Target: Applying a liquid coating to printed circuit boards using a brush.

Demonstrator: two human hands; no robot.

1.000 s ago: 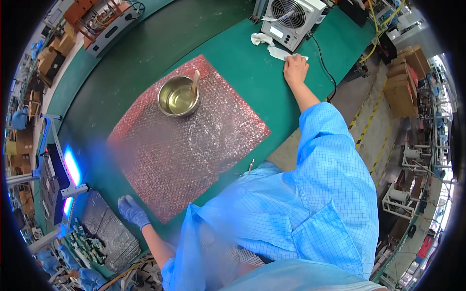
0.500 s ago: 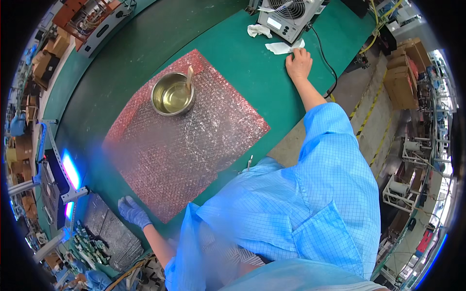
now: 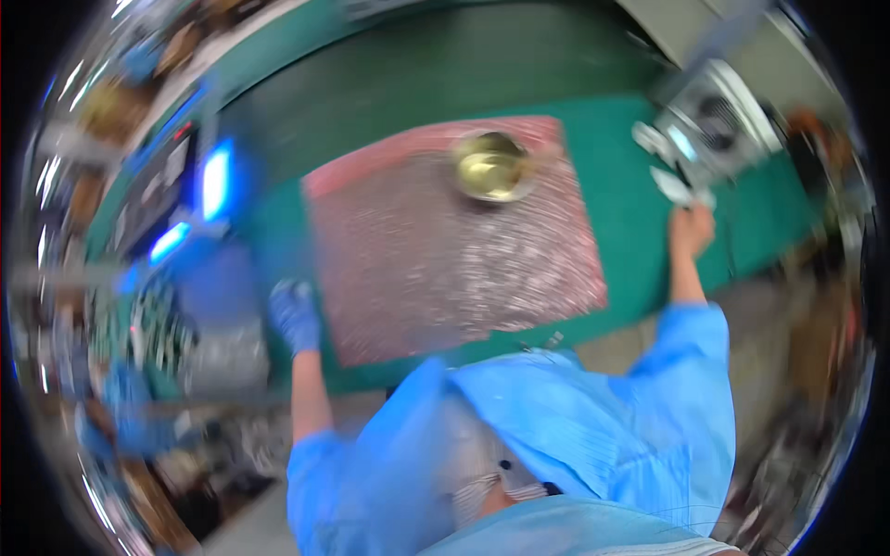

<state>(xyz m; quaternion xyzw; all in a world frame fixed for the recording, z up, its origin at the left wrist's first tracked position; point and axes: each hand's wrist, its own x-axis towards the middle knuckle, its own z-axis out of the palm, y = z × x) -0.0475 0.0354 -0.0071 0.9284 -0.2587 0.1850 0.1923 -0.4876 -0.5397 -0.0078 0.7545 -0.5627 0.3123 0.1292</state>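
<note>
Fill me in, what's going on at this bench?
A person in a blue smock stands at a green-topped table. The right hand, bare, reaches out to a white wipe beside a grey fan unit; whether it grips the wipe is blurred. The left hand, in a blue glove, rests near the left edge of a pink bubble-wrap sheet. A brass-coloured bowl sits on the sheet's far side, untouched.

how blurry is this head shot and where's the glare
Head view: motion blur smears the whole frame, worst toward the rim; the metal bowl and pink bubble wrap sheet stay recognisable. Glare blooms from the blue-lit screen; fisheye bends the green mat edges.
</note>
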